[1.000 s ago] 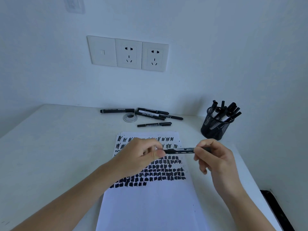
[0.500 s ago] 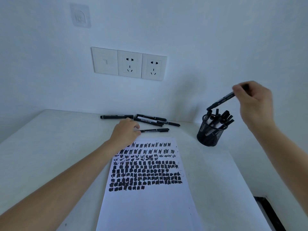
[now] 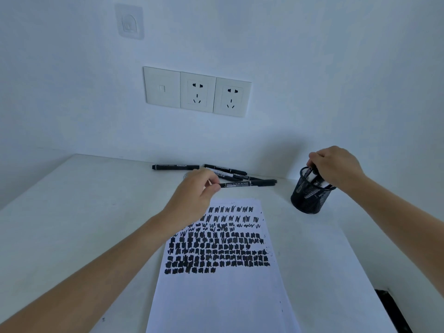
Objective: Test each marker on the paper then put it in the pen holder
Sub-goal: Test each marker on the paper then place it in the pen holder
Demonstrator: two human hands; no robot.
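Observation:
My left hand [image 3: 195,192] pinches one end of a black marker [image 3: 249,183] and holds it level above the far edge of the paper [image 3: 223,299]. That white sheet lies in the middle of the table, its upper half filled with rows of black test marks. My right hand [image 3: 335,167] is over the black mesh pen holder [image 3: 310,199] at the right, fingers curled round the top of a marker [image 3: 313,173] that stands in it among several others. Three more black markers [image 3: 176,167] lie by the wall.
The white table [image 3: 79,212] meets the wall at the back, with a triple socket plate [image 3: 197,92] above it and a clear adhesive hook [image 3: 129,21] higher up. A small clear ring is mostly hidden behind my left hand. The table's right edge [image 3: 374,284] drops to a dark object.
My right hand has come down from above the holder and lowered its marker into it. My left hand has lifted a marker off the table by the paper's far edge.

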